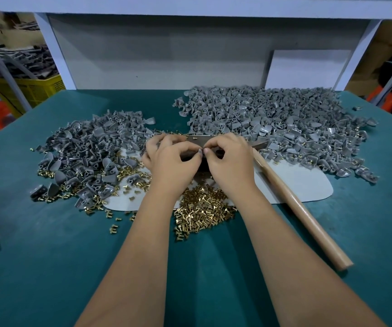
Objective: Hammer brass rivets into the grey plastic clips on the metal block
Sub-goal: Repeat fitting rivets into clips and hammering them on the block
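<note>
Metal block (196, 139) sits mid-table on a pale mat (303, 185), mostly hidden under both hands; only a dull steel strip of its top shows. Left hand (173, 159) and right hand (228, 159) have fingers curled, thumb and forefinger tips meeting over the block, pinching something small and grey between them. Probably a clip being seated with a rivet, but too small to tell which hand holds what.

Hammer (294, 204) lies just right of the right hand, untouched: smooth pale wooden handle, head buried at the edge of the right clip pile.

Risks, my read:
- Rivet tilted in the clip hole → bends or splits the plastic when struck.
- Fingers close to the strike point.
- Loose rivets under the block → it rocks.

Materials: brass rivets (202, 213) are short, shiny, flanged pins, heaped just in front of the block and scattered left. Grey clips are matte moulded plastic, curved scoop shape with small tubular bosses; 2 piles, left pile (91, 147) and larger right pile (272, 121). Table (48, 256) is teal, slightly grippy-looking mat surface.
</note>
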Available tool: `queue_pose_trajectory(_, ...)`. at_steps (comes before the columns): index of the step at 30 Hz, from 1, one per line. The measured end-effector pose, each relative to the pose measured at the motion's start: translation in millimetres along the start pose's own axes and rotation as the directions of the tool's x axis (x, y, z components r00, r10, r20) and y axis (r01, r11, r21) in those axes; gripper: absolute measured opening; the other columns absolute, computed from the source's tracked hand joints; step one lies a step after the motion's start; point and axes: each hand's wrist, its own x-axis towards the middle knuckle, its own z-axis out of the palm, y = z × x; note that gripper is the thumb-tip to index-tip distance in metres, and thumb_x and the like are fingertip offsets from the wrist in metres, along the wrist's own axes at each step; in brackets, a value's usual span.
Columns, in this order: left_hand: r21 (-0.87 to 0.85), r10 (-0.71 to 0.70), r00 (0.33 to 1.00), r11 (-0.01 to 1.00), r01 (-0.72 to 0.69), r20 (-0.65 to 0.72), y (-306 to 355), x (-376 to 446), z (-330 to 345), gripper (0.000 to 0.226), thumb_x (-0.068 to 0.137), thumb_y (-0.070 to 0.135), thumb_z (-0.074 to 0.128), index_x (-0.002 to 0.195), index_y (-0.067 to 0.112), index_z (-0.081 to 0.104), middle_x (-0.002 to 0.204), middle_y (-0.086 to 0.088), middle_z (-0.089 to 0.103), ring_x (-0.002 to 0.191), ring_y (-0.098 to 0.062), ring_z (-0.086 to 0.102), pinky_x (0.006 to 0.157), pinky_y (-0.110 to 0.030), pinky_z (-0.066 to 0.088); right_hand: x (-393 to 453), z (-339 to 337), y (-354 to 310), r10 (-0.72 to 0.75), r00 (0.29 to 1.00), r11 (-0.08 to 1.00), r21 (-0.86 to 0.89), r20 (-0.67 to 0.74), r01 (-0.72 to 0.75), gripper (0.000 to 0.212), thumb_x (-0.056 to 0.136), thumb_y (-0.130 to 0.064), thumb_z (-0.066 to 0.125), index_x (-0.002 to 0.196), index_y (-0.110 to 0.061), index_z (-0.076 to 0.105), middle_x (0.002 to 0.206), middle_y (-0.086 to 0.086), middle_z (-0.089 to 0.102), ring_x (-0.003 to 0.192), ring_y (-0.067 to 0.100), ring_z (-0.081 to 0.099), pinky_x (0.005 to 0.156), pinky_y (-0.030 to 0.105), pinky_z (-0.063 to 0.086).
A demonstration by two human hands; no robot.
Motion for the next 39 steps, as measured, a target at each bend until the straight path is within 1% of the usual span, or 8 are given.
queue_pose_trajectory(6, 0.038, -0.034, 0.999, 0.999, 0.033, 0.000, -1, 0, 1, 0.005, 0.086, 0.045, 0.069, 0.080, 0.044, 0.069, 0.118, 0.020, 0.054, 0.125, -0.008, 0.020, 0.101, -0.036, 0.015, 9, -9, -1, -0.113, 0.985, 0.970, -0.200, 0.128, 0.137, 0.007, 0.087, -0.017, 0.063, 0.083, -0.021, 0.067, 0.090, -0.009, 0.058, 0.096, 0.016, 0.048, 0.083, 0.029, 0.029)
queue_pose_trajectory(11, 0.050, -0.032, 0.999, 0.998, 0.032, -0.012, -3, -1, 2, 0.007, 0.086, 0.047, 0.068, 0.086, 0.041, 0.074, 0.116, 0.021, 0.052, 0.122, -0.005, 0.019, 0.095, -0.030, 0.013, 21, -16, -11, 0.023, 0.972, 0.958, -0.282, 0.233, 0.045, 0.017, 0.086, -0.024, 0.063, 0.073, -0.033, 0.058, 0.083, -0.010, 0.057, 0.092, 0.019, 0.054, 0.083, 0.034, 0.043)
queue_pose_trajectory(14, 0.071, -0.041, 0.999, 0.997, 0.043, -0.034, -2, 0, 5, 0.010, 0.088, 0.046, 0.067, 0.090, 0.040, 0.074, 0.121, 0.017, 0.055, 0.127, -0.010, 0.020, 0.098, -0.032, 0.013, 20, -11, -11, 0.078, 0.979, 0.962, -0.272, 0.189, -0.024, 0.014, 0.087, -0.028, 0.062, 0.074, -0.034, 0.061, 0.086, -0.009, 0.063, 0.094, 0.019, 0.055, 0.087, 0.039, 0.045)
queue_pose_trajectory(17, 0.105, -0.059, 0.997, 0.992, 0.064, -0.052, -2, 2, 8, 0.013, 0.089, 0.048, 0.064, 0.093, 0.041, 0.073, 0.126, 0.013, 0.055, 0.130, -0.013, 0.020, 0.104, -0.039, 0.014, 14, -5, -5, 0.040, 0.990, 0.973, -0.231, 0.138, -0.007, 0.009, 0.090, -0.028, 0.059, 0.085, -0.033, 0.066, 0.087, -0.016, 0.053, 0.101, 0.016, 0.049, 0.091, 0.039, 0.037)
queue_pose_trajectory(23, 0.105, -0.052, 0.997, 0.993, 0.057, -0.048, -1, 4, 12, 0.014, 0.092, 0.041, 0.062, 0.101, 0.037, 0.073, 0.130, 0.010, 0.054, 0.133, -0.020, 0.025, 0.107, -0.039, 0.018, 14, -11, -2, 0.227, 0.963, 0.946, 0.201, 0.145, -0.253, 0.024, 0.095, -0.021, 0.048, 0.103, -0.029, 0.069, 0.100, -0.009, 0.067, 0.100, 0.013, 0.057, 0.092, 0.041, 0.048)
queue_pose_trajectory(31, -0.074, -0.059, 0.998, 0.996, 0.057, -0.027, 0, 3, 9, 0.015, 0.092, 0.026, 0.065, 0.101, 0.022, 0.076, 0.122, 0.000, 0.051, 0.119, -0.019, 0.048, 0.096, -0.025, 0.038, 12, -5, -7, 0.167, 0.981, 0.984, 0.052, 0.097, -0.172, 0.020, 0.088, -0.025, 0.063, 0.074, -0.039, 0.059, 0.083, -0.019, 0.061, 0.102, 0.015, 0.056, 0.097, 0.046, 0.041)
queue_pose_trajectory(34, -0.078, -0.040, 0.999, 0.996, 0.037, -0.028, 2, 0, 10, 0.014, 0.091, 0.026, 0.066, 0.099, 0.023, 0.077, 0.113, 0.004, 0.046, 0.119, -0.021, 0.048, 0.099, -0.031, 0.042, 12, -4, -6, 0.172, 0.982, 0.983, 0.054, 0.073, -0.176, 0.020, 0.087, -0.025, 0.063, 0.072, -0.038, 0.058, 0.081, -0.018, 0.061, 0.100, 0.015, 0.057, 0.096, 0.045, 0.042)
queue_pose_trajectory(39, 0.070, -0.031, 0.995, 0.997, 0.037, -0.097, 4, -4, 15, 0.017, 0.092, 0.036, 0.062, 0.102, 0.031, 0.075, 0.121, 0.002, 0.052, 0.122, -0.025, 0.034, 0.089, -0.023, 0.025, 13, -1, -5, 0.135, 0.989, 0.991, 0.001, 0.053, -0.135, 0.013, 0.087, -0.026, 0.062, 0.077, -0.034, 0.063, 0.088, -0.012, 0.064, 0.101, 0.018, 0.055, 0.095, 0.044, 0.041)
